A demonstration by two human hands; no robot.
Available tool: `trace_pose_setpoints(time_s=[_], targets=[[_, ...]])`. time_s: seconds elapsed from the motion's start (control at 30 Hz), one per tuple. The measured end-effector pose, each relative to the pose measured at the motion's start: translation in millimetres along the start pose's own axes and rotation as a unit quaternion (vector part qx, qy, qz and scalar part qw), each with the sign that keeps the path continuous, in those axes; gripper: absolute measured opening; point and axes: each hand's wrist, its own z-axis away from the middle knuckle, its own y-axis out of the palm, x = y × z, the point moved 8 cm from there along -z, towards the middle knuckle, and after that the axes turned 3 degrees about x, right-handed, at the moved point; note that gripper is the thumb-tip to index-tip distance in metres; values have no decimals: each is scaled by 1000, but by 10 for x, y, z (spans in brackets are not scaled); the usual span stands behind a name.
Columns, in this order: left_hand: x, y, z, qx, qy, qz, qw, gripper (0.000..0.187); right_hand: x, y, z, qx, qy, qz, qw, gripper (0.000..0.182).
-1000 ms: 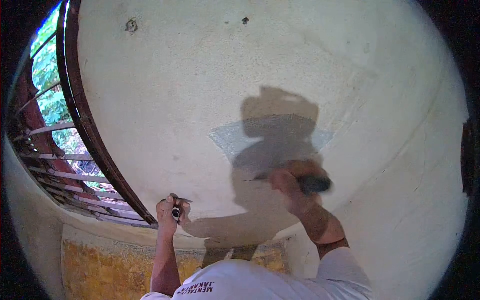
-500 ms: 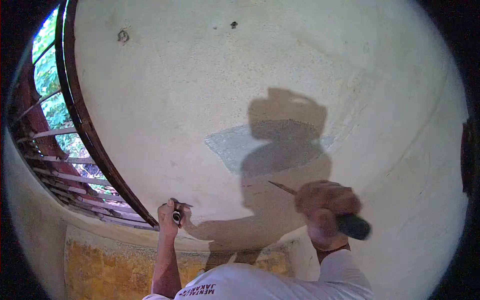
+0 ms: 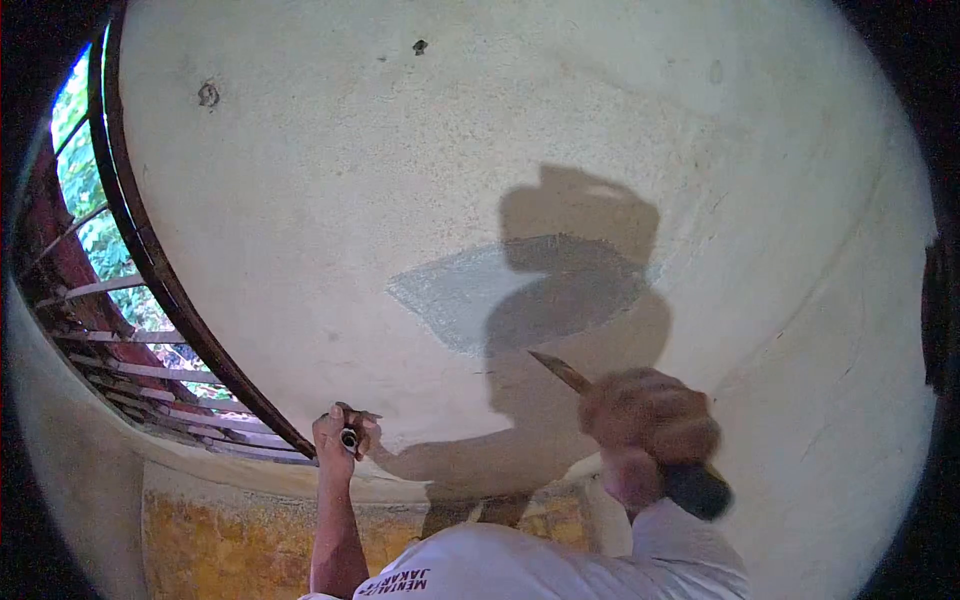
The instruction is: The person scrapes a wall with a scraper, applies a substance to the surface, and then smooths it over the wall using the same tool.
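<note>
A pale wall (image 3: 300,230) fills most of the view, with a grey patch (image 3: 450,295) partly covered by a person-shaped shadow. My left hand (image 3: 343,433), low and left beside the window frame, is closed around a small dark object with a round, pale-rimmed end (image 3: 349,439); its full shape is hidden. On the right, my right hand (image 3: 650,425) grips a knife-like tool by its thick dark handle (image 3: 698,490). The tool's narrow pointed blade (image 3: 558,370) sticks out up and left, below the grey patch. Motion blurs this hand slightly.
A barred window (image 3: 150,335) with a dark curved frame (image 3: 160,260) runs down the left side, foliage beyond it. Two small holes (image 3: 420,47) (image 3: 208,94) mark the upper wall. Yellowish worn surface (image 3: 220,545) lies at the bottom behind my white shirt (image 3: 500,565).
The view has shifted a little. My right hand has moved slightly left, and the blade now slants more steeply. My left hand stays nearly in place, its grip unchanged.
</note>
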Motion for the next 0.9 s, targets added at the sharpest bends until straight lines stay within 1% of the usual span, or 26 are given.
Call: trace_pose_setpoints(time_s=[0.03, 0.1, 0.13, 0.2, 0.23, 0.27, 0.3, 0.37, 0.4, 0.43, 0.47, 0.53, 0.57, 0.6, 0.63, 0.67, 0.7, 0.73, 0.77, 0.8, 0.83, 0.87, 0.9], targets=[[-21, 16, 4, 11, 11, -17, 1000, 46, -20, 43, -47, -1, 1, -1, 1000, 12], [16, -18, 0, 10, 9, -16, 1000, 46, -10, 48, -248, -60, -32, -164, 984, 20], [33, -29, -6, 7, 10, -14, 1000, 45, -9, 26, -286, -57, -33, -165, 984, 20], [53, -43, 3, 0, 5, -10, 1000, 44, 156, -32, -287, -53, -118, -131, 983, 16], [50, -49, -9, -7, 4, -4, 1000, 43, 203, -52, -261, -54, -118, -131, 983, 16], [44, -46, -18, -7, 4, -5, 1000, 43, 246, -185, -177, -122, -130, -218, 960, 19], [45, -41, -19, 0, 5, -5, 1000, 43, 235, -303, -104, -188, -139, -302, 924, 23], [31, -32, -8, 6, 5, -5, 1000, 44, 166, -279, -186, -175, -139, -301, 927, 22], [2, -22, 2, 10, 5, -26, 1000, 44, -14, -47, -314, -92, -37, -113, 989, 20], [-16, -12, 11, 15, 6, -46, 999, 44, -203, 128, -355, -2, 66, 82, 994, 19], [-8, -12, 20, 15, 5, -47, 999, 44, -190, 114, -340, -3, 67, 81, 994, 19], [-18, -1, -5, 25, 37, -14, 999, 44, -177, 197, -331, 74, 76, 76, 991, 14], [-2, -27, -17, 21, 40, -13, 999, 44, -125, 221, -300, 76, 72, 75, 992, 14], [57, -63, -24, 20, 25, -16, 999, 44, 91, 47, -222, -58, -37, -91, 993, 17], [87, -79, -14, 20, 9, -18, 1000, 43, 220, -181, -99, -191, -140, -252, 938, 23], [71, -64, -11, 19, 8, -19, 1000, 43, 297, -247, -143, -191, -139, -253, 938, 23], [35, -45, -12, 0, 3, -14, 1000, 43, 288, -16, -305, 4, 8, 90, 996, 22], [23, -46, -3, -20, -2, -9, 1000, 43, 26, 111, -253, 200, 154, 416, 874, 21], [30, -48, 4, -19, -3, -10, 1000, 43, -150, 236, -204, 200, 155, 416, 873, 21], [37, -46, 1, -13, -6, -4, 1000, 43, -329, 320, -179, 44, 117, 173, 977, 15], [39, -43, -2, -9, -7, 1, 1000, 42, -447, 238, -118, -115, 65, -87, 987, 20], [27, -42, -4, -10, -4, 1, 1000, 42, -403, 156, -134, -114, 63, -88, 988, 20], [11, -31, -4, -8, -3, -18, 1000, 42, -168, 63, -185, -65, -26, -83, 994, 20]])
